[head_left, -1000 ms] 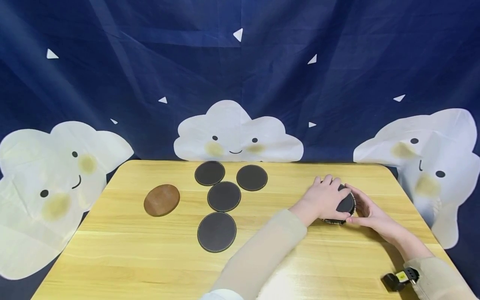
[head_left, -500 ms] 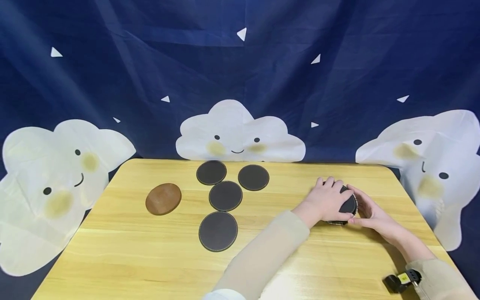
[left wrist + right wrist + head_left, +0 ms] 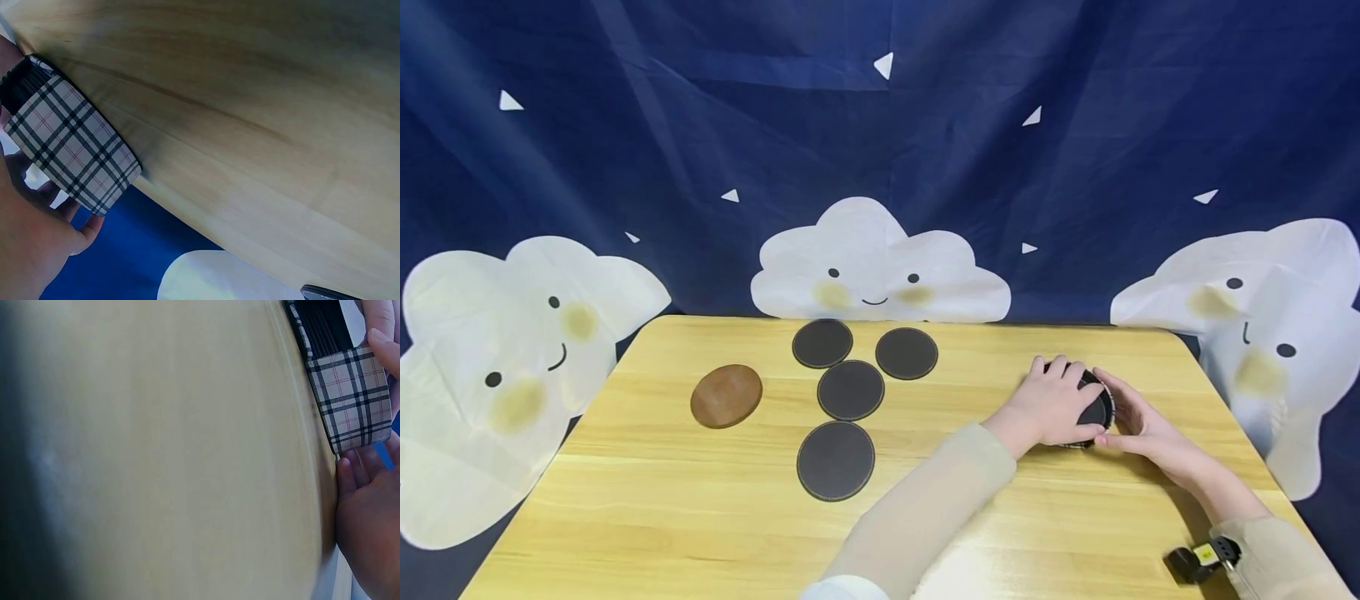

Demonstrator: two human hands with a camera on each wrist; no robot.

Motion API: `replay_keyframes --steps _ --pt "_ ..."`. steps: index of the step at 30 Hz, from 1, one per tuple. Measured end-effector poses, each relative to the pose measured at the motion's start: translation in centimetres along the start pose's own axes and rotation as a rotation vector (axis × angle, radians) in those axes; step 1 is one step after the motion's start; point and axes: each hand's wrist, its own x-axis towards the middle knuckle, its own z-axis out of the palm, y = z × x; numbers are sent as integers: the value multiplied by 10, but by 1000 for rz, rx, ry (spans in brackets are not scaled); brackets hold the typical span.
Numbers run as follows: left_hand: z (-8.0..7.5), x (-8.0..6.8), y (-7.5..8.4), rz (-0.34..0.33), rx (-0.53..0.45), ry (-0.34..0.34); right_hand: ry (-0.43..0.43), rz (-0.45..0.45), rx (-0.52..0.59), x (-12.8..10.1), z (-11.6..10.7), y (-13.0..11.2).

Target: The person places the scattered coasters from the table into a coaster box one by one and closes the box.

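Note:
A plaid coaster holder (image 3: pixel 353 394) stands at the right of the table, with a black coaster (image 3: pixel 1099 408) inside its rim. Through a slot in its side, the edges of several stacked black coasters (image 3: pixel 322 328) show. Over the holder's top lies my left hand (image 3: pixel 1054 407), its fingers and thumb spanning the rim; in the left wrist view a fingertip touches a top corner of the plaid wall (image 3: pixel 75 144). My right hand (image 3: pixel 1142 429) grips the holder from the right, thumb at the near side and fingers behind it.
Several black round coasters lie mid-table, among them the nearest coaster (image 3: pixel 836 461) and the coaster at the back right (image 3: pixel 907 353). A brown round coaster (image 3: pixel 726 397) is to their left. Behind the wooden table (image 3: pixel 700 517) hangs a blue cloud-print curtain (image 3: pixel 820 125).
The black coaster under my left hand has sunk from about rim level to inside the holder, and more of the inner wall shows. Both hands stay nearly in place.

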Motion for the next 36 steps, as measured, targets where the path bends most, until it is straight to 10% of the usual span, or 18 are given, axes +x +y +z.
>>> replay_keyframes --steps 36 --pt "10 -17 -42 -9 33 67 8 -10 39 0 1 3"
